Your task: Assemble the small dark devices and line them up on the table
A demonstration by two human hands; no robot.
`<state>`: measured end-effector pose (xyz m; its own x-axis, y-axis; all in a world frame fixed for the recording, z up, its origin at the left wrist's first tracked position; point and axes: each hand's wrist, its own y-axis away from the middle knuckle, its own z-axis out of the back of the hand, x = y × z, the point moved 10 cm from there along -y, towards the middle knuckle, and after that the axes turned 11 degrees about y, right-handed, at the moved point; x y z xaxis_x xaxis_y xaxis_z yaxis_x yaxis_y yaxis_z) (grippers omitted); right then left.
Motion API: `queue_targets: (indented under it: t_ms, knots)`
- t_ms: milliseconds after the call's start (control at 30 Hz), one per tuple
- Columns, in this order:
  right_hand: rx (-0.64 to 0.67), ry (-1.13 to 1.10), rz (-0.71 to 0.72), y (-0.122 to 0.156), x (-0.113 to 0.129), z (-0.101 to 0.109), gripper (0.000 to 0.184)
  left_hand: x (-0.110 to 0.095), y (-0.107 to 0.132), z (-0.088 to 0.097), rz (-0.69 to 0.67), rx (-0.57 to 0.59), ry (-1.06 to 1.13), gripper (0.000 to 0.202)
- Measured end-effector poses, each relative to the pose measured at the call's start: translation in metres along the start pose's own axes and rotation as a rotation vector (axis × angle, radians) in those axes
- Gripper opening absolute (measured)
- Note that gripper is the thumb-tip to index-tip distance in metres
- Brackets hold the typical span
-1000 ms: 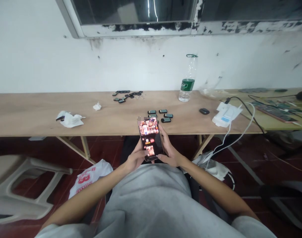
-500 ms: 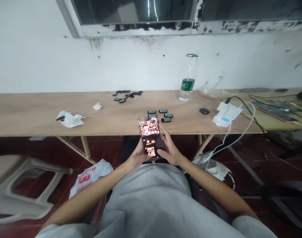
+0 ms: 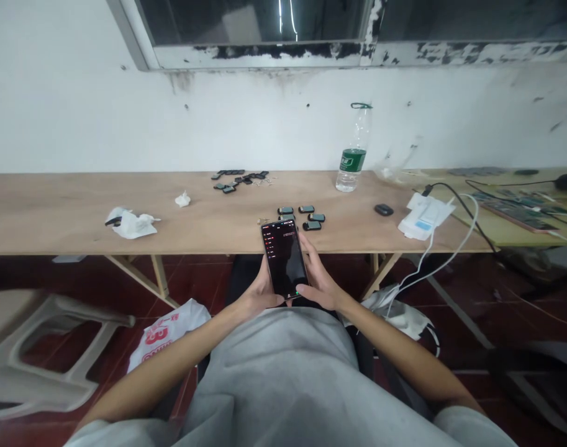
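A smartphone (image 3: 284, 259) is held upright in front of my belly, at the table's front edge. Its screen is mostly black, with a short list of small lines at the upper left. My left hand (image 3: 259, 293) grips the phone's left side and lower corner, thumb along the bottom. On the other side my right hand (image 3: 321, 282) holds the right edge, with its thumb over the lower right of the screen. Just beyond the phone lie several small dark modules with grey-green faces (image 3: 312, 226); the phone's top partly covers some.
A wooden table (image 3: 59, 214) runs along the wall. On it are crumpled tissues (image 3: 135, 225), a cluster of black parts (image 3: 240, 180), a water bottle (image 3: 351, 169), a small black case (image 3: 384, 209) and a white box with cables (image 3: 425, 216). A plastic stool (image 3: 73, 347) stands left.
The phone's screen has switched from bright colourful pictures to a mostly black page with a short list. My right thumb has shifted slightly; both hands keep their hold.
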<state>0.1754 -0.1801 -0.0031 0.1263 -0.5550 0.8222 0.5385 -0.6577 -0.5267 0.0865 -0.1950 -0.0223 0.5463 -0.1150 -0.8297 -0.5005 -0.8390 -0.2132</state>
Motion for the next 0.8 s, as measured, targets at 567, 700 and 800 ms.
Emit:
queue_targets:
  t_ms: [567, 700, 800]
  knots:
    - [-0.005, 0.082, -0.021, -0.0003, -0.0049, -0.0019, 0.115, -0.0026, -0.0014, 0.0003, 0.012, -0.014, 0.057, 0.112]
    - [-0.022, 0.013, -0.027, -0.001, -0.0021, -0.0011, 0.112, -0.0014, -0.002, 0.0005, 0.012, -0.004, 0.056, 0.111]
    - [-0.038, -0.116, -0.094, -0.0018, -0.0082, 0.0001, 0.106, -0.001, -0.0027, 0.0, 0.013, -0.007, 0.057, 0.109]
